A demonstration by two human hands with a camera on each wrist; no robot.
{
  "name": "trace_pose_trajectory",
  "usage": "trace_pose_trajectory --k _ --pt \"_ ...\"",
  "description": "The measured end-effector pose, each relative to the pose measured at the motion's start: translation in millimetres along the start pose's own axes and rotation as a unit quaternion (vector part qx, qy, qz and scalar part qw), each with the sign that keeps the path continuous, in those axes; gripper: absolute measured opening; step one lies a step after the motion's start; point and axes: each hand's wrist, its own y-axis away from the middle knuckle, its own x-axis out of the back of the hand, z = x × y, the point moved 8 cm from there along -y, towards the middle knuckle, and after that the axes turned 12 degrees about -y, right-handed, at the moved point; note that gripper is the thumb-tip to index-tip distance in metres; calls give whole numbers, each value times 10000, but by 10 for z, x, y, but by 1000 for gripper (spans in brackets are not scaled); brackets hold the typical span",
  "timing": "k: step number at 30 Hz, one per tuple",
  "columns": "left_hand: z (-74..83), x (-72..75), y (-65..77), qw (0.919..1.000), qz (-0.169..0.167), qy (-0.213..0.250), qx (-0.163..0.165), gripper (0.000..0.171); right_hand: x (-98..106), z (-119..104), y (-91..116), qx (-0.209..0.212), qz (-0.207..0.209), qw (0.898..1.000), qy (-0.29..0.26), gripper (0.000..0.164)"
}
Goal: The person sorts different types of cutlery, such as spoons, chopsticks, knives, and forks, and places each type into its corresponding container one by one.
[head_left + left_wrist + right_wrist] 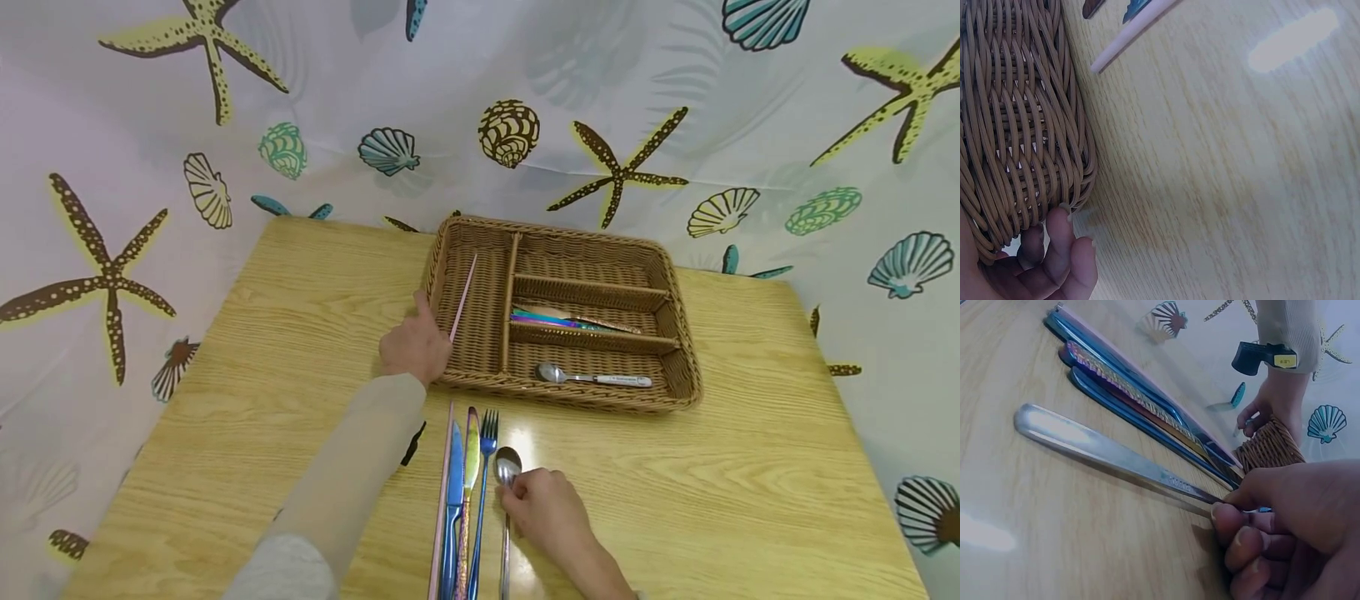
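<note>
My left hand (416, 342) grips the front left corner of a divided wicker basket (1029, 119), its fingers curled against the woven wall. With my right hand (551, 512) I pinch a silver spoon (508, 462) at the neck just below its bowl. The bowl points toward the basket, and a shadow runs along the handle in the right wrist view. Left of the spoon lie a blue fork (488, 442), a knife with a gold blade (472, 454), a blue knife (453, 483) and a pink chopstick (440, 517), roughly parallel.
Inside the basket's long left compartment leans another pink chopstick (462, 296). Several colourful utensils (551, 320) fill part of the middle right section; a white-handled spoon (600, 379) lies in the front one. A shell-patterned cloth (450, 100) hangs behind the wooden table (750, 467).
</note>
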Motion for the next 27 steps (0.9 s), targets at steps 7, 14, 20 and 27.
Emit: trace_pose_trajectory --k 7,14,20,27 --pt "0 16 -6 10000 4 26 -2 72 222 -43 40 377 83 9992 -113 28" --pt "-12 16 2 10000 51 45 5 72 490 -156 44 696 -366 9966 263 25" --pt "-8 20 10 10000 74 54 22 72 734 -302 22 1220 -980 9875 197 20" --pt "-1 20 3 10000 70 22 19 72 1173 -368 -160 1594 -316 9795 1193 14"
